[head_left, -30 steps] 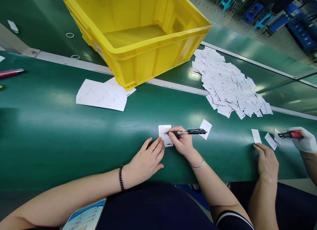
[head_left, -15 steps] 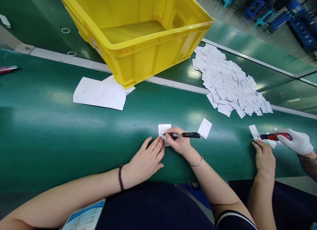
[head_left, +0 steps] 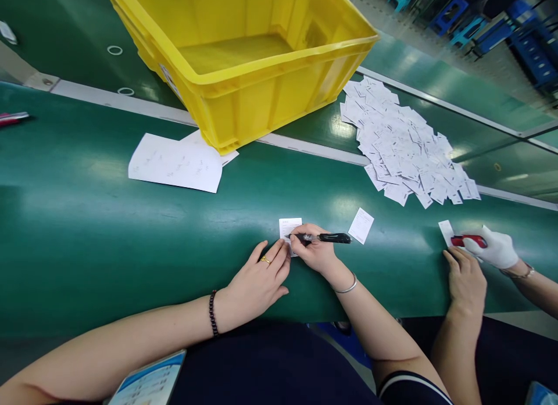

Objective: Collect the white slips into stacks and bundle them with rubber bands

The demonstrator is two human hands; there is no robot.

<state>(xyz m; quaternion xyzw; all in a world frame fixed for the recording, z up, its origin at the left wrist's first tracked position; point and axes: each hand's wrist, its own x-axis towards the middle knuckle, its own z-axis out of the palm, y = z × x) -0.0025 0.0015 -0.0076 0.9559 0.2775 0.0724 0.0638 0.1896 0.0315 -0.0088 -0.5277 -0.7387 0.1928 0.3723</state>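
My right hand (head_left: 314, 251) grips a black pen (head_left: 333, 238), its tip on a small printed white slip (head_left: 289, 225) that lies on the green table. My left hand (head_left: 257, 280) lies flat, fingers stretched out, with the fingertips at the slip's lower left edge. A ring is on one of its fingers. Part of the slip is covered by my fingers. Just right of the pen's back end lies a second white slip (head_left: 361, 225).
A yellow bin (head_left: 261, 97) stands behind a folded white sheet (head_left: 174, 164). A heap of white slips (head_left: 401, 140) covers the back right. At right, a co-worker's gloved hand (head_left: 497, 248) holds a red cutter (head_left: 468, 241) beside their bare hand (head_left: 467, 280). A red pen (head_left: 12, 119) lies far left.
The co-worker's gloved hand has moved left with the red cutter, toward their bare hand. My pen has shifted very slightly; my left hand stays in place.
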